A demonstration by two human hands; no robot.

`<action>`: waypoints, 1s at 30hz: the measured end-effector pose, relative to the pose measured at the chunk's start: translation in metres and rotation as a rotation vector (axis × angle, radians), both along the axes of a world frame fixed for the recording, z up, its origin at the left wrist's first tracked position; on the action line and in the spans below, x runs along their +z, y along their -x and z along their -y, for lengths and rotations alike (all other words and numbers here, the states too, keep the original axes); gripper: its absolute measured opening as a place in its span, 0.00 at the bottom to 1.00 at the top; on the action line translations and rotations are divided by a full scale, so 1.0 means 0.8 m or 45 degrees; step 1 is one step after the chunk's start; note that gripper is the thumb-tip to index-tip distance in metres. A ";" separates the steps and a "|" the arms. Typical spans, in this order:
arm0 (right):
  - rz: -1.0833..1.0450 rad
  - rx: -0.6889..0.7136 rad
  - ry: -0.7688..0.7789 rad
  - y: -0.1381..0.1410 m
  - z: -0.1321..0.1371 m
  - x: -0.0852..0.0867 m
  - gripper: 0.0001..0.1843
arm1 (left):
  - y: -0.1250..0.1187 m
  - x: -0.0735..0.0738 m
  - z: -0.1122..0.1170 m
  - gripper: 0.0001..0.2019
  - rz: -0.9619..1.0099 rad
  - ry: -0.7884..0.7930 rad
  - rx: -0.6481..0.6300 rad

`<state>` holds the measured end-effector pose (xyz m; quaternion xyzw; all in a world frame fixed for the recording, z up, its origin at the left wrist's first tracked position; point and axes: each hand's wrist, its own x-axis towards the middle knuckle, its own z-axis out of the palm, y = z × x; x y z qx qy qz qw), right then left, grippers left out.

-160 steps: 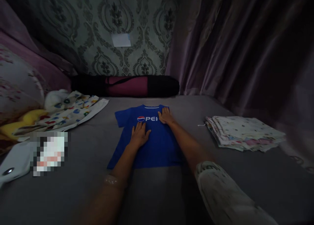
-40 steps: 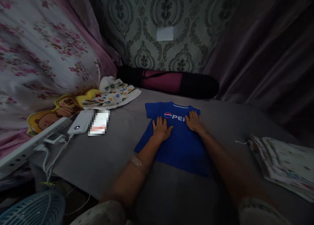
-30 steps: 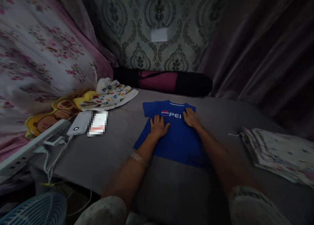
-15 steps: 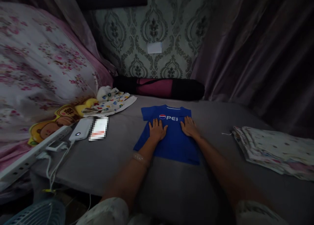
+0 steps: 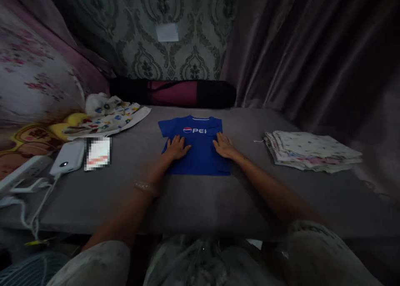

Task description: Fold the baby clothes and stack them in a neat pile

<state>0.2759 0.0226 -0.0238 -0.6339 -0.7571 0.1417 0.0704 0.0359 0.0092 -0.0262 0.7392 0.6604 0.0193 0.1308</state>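
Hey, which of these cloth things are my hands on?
The blue T-shirt, under your left hand and right hand; the folded pile and patterned cloth lie apart, untouched.

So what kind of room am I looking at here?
Probably a bedroom: there's a broad, flat, grey cloth-covered surface that looks like a bed, long purple fabric curtains beside it, and a stack of folded, pale patterned cloths on it.

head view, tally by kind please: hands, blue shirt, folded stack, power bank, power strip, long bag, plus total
Hands: 2
Blue shirt: 1
Folded stack: 1
Power bank: 1
Power strip: 1
Long bag: 1
Total: 7
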 end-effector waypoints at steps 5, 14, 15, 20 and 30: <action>0.089 -0.003 -0.063 0.011 0.035 -0.008 0.39 | 0.008 -0.008 0.026 0.35 -0.055 -0.048 -0.039; 0.101 -0.016 -0.126 0.013 0.039 -0.011 0.38 | 0.007 -0.009 0.031 0.35 -0.098 -0.105 -0.050; 0.096 -0.013 -0.116 0.012 0.041 -0.011 0.38 | 0.008 -0.007 0.032 0.35 -0.108 -0.089 -0.053; 0.037 0.094 -0.051 0.011 0.064 -0.002 0.40 | 0.005 0.008 0.044 0.37 -0.126 -0.022 -0.068; 0.010 0.221 0.009 0.017 0.090 -0.009 0.42 | -0.004 -0.004 0.042 0.36 -0.094 -0.069 -0.002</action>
